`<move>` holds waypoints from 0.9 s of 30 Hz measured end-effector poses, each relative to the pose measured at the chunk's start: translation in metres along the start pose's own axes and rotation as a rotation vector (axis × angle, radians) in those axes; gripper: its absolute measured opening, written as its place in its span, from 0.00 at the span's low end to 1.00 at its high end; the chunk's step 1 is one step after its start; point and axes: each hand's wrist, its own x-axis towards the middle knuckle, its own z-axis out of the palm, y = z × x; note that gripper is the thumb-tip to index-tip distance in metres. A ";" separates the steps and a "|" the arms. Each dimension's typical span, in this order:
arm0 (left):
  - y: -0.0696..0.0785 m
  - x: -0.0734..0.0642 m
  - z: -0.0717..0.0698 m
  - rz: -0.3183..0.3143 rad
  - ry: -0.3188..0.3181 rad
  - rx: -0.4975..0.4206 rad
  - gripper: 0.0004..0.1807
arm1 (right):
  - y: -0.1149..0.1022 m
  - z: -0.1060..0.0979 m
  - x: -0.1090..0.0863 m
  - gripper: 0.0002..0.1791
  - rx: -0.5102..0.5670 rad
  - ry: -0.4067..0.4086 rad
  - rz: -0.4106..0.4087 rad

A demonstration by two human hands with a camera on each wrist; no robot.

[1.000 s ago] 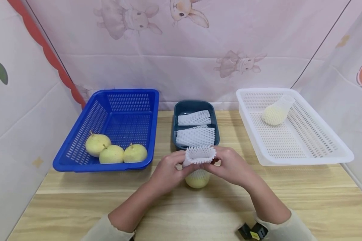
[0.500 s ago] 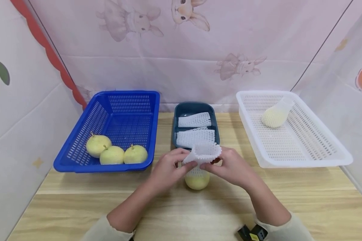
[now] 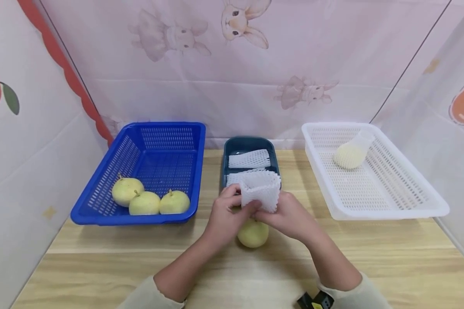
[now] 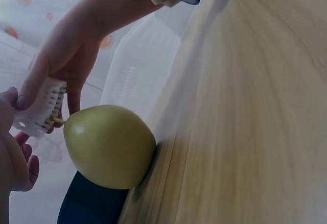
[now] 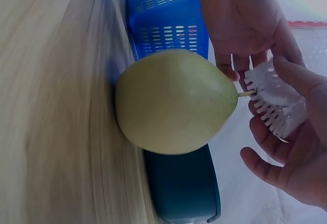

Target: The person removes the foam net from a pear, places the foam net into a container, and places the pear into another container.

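Note:
A yellow-green pear [image 3: 253, 234] stands upright on the wooden table, its stem up. Just above it, both hands hold a white foam net sleeve [image 3: 261, 193] by its lower part, its wide upper mouth spread. My left hand [image 3: 229, 211] pinches the sleeve's left side between thumb and fingers. On the other side my right hand [image 3: 291, 215] pinches it too. In the right wrist view the stem tip meets the sleeve's lower edge [image 5: 271, 117], while the pear's body [image 5: 176, 101] is bare. Neither hand appears to touch the pear.
A blue basket [image 3: 200, 171] at left holds 3 pears [image 3: 144, 203]. Behind the hands, a dark green tray [image 3: 226, 148] holds more foam sleeves [image 3: 249, 159]. At right, a white basket [image 3: 375, 214] contains one sleeved pear [image 3: 349, 155].
The foam sleeve, earlier down over the pear's upper part, has come up off it, leaving the pear uncovered. Both hands have risen slightly with it. The head view has tilted a little upward.

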 end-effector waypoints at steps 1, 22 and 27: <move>0.001 0.000 0.001 -0.017 -0.003 -0.012 0.12 | 0.000 0.001 0.000 0.15 0.003 0.003 0.009; 0.013 0.032 0.002 -0.125 0.125 -0.236 0.20 | 0.003 0.000 0.008 0.15 0.033 0.001 0.064; 0.006 0.043 -0.003 -0.102 0.234 -0.175 0.17 | 0.012 -0.012 0.011 0.10 0.041 0.067 0.094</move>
